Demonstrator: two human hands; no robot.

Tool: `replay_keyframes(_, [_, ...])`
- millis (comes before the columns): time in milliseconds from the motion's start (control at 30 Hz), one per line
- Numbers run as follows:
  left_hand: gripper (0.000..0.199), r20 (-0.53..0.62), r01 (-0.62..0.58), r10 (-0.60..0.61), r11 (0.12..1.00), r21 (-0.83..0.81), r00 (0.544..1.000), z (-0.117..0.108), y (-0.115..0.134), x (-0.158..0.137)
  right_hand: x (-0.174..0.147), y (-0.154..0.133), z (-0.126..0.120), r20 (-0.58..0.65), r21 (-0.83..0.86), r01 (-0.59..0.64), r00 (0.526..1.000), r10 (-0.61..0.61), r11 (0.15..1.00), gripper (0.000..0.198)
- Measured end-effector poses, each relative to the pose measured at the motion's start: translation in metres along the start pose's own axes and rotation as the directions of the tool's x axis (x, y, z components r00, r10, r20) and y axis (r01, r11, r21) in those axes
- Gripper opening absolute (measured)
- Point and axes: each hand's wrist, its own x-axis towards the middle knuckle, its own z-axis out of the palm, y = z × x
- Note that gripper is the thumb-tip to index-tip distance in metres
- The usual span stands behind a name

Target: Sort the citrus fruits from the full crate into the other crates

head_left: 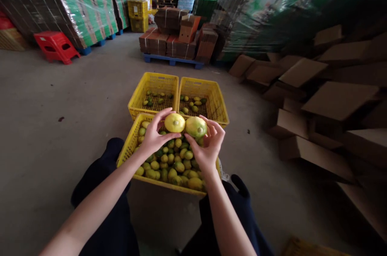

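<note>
Between the thumb and fingers of my left hand (155,134) is a yellow lemon (174,123), its nub facing me. My right hand (209,145) grips a greener, yellow-green lemon (196,127) right beside it. Both are held up above a yellow plastic crate (123,153) full of green and yellow lemons (172,173). Behind it stand two more yellow crates, the left one (136,96) and the right one (220,103), each with a few lemons on its slatted bottom.
Flattened cartons (181,48) are stacked on a blue pallet (172,61) ahead. Open cardboard boxes (338,100) pile up on the right. A red stool (57,46) stands at the left, by wrapped pallet loads (87,6). My knees flank the full crate.
</note>
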Motion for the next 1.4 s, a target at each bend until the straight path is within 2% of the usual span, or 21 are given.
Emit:
replay_keyframes(100, [0.065,-0.02,0.15,-0.155,0.975,-0.162,0.988,-0.001,0.0,0.002,0.003,-0.002,-0.003,0.043,0.092,-0.058,0.998,0.054,0.994,0.06])
replay_keyframes(233, [0.058,-0.016,0.281,-0.293,0.929,-0.24,0.956,-0.004,0.0,0.005,0.007,0.0,-0.008,0.06,0.111,-0.162,0.986,0.156,0.981,0.055])
replay_keyframes(367, [0.054,-0.024,0.387,-0.407,0.883,-0.267,0.913,-0.006,0.004,0.007,0.009,-0.003,-0.012,0.131,0.162,-0.351,0.934,0.332,0.922,0.053])
replay_keyframes(533, [0.052,-0.004,0.483,-0.508,0.822,-0.301,0.861,-0.006,0.003,0.007,0.01,-0.006,-0.01,0.111,0.208,-0.487,0.873,0.474,0.848,0.054])
replay_keyframes(633, [0.053,-0.011,0.523,-0.547,0.806,-0.276,0.837,-0.004,0.0,0.005,0.009,-0.006,-0.006,0.147,0.197,-0.562,0.827,0.542,0.803,0.054])
replay_keyframes(733, [0.049,-0.078,0.539,-0.553,0.83,-0.144,0.83,0.0,0.001,0.003,0.007,-0.007,-0.002,0.193,0.167,-0.614,0.788,0.585,0.772,0.061])
replay_keyframes(800, [0.047,-0.117,0.545,-0.548,0.837,-0.057,0.828,0.002,0.004,0.002,0.005,-0.007,0.0,0.193,0.142,-0.639,0.767,0.612,0.756,0.065])
replay_keyframes(867, [0.045,-0.096,0.556,-0.556,0.831,-0.037,0.825,0.004,0.007,0.002,0.004,-0.007,0.001,0.174,0.125,-0.656,0.753,0.634,0.744,0.067])
replay_keyframes(1067, [0.048,0.027,0.583,-0.596,0.774,-0.246,0.803,0.004,0.011,0.003,0.003,-0.007,0.0,0.183,0.146,-0.643,0.765,0.618,0.752,0.06])
replay_keyframes(1233, [0.044,0.045,0.569,-0.579,0.779,-0.263,0.814,0.003,0.006,0.0,0.003,-0.008,-0.001,0.176,0.125,-0.589,0.805,0.566,0.799,0.056])
replay_keyframes(1400, [0.041,0.073,0.558,-0.561,0.783,-0.274,0.824,0.003,-0.003,-0.003,0.001,-0.004,0.001,0.18,0.155,-0.572,0.818,0.547,0.805,0.05])
